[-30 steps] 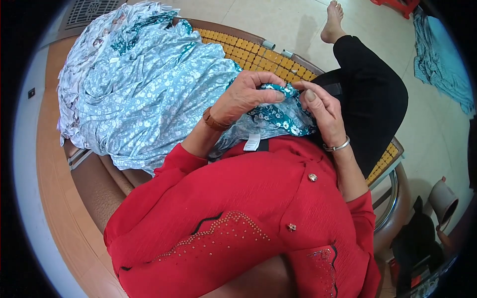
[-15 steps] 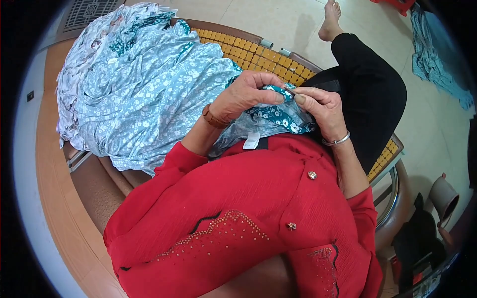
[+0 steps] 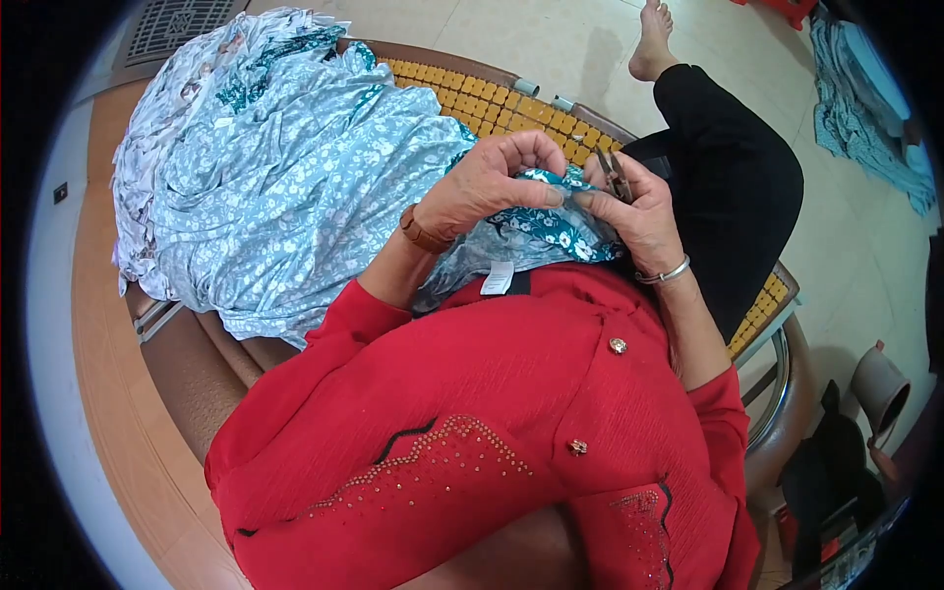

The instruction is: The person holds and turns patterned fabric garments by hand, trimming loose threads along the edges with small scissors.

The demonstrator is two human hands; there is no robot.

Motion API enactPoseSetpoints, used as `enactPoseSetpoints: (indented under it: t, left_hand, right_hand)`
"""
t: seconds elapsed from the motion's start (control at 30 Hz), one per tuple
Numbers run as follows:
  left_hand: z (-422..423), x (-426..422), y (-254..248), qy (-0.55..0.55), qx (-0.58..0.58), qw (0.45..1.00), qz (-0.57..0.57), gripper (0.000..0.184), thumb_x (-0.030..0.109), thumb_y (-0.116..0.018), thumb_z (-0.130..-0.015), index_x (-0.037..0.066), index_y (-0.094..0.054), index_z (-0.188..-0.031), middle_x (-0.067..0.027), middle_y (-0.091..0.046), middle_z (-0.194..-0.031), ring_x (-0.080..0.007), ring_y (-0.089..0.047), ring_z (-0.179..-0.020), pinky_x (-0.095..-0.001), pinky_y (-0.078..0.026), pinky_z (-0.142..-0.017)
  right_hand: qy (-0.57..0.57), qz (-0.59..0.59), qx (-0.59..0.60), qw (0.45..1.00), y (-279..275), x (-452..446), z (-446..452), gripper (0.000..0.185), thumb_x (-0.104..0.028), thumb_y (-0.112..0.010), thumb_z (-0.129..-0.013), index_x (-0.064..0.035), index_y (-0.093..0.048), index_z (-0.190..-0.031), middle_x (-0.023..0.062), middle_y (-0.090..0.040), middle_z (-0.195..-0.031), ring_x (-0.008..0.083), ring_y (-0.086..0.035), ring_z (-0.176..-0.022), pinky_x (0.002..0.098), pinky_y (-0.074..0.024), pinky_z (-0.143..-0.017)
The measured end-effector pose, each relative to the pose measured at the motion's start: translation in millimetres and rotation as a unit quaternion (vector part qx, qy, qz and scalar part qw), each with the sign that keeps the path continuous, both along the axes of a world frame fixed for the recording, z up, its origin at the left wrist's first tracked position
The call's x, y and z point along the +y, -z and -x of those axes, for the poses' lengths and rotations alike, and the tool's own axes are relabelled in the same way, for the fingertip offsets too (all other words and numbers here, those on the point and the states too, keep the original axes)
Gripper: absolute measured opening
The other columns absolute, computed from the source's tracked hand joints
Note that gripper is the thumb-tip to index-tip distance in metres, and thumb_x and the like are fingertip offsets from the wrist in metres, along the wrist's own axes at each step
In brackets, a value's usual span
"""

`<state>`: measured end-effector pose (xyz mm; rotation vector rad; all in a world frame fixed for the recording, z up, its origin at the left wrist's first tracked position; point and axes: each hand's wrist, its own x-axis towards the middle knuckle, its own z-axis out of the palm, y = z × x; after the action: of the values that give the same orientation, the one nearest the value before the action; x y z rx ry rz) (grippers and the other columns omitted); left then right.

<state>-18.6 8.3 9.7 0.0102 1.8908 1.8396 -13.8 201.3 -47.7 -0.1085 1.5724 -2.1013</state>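
Light blue floral fabric [image 3: 295, 187] lies in a big heap from the left side to my lap, with a dark teal floral edge [image 3: 551, 228] near my hands. My left hand [image 3: 501, 177] pinches the teal edge between thumb and fingers. Close beside it, my right hand [image 3: 634, 211] holds small metal snips [image 3: 615, 177], their tips pointing up and away, while its thumb touches the fabric. A white label [image 3: 499, 278] shows on the cloth below my hands.
I sit on a brown seat with a yellow beaded mat [image 3: 492, 98]. My bare foot [image 3: 653, 44] is stretched forward. Blue cloth [image 3: 865, 128] lies on the floor at the right. A red plastic object [image 3: 782, 10] stands at the top right, a grey container [image 3: 878, 388] lower right.
The snips now show clearly in my right hand, turned upward, and its fingers have shifted. My left hand keeps its pinch on the fabric, with its fingers slightly raised.
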Motion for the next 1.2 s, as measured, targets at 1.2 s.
enactPoseSetpoints:
  t: [1.2]
  left_hand:
    - [1.1,-7.1,-1.8,-0.001,0.056,0.995,0.08,0.018,0.021,-0.064,-0.079,0.005,-0.06,-0.083,0.002,-0.052,-0.068,-0.0056,-0.041,-0.058,-0.0172,-0.032,-0.052]
  right_hand:
    - [0.059,0.08,-0.091,0.991,-5.9,-0.4,-1.3,0.019,-0.002,-0.064,-0.076,-0.0049,-0.053,-0.092,-0.0003,-0.052,-0.071,0.0043,-0.037,-0.049,0.0159,-0.0301,-0.044]
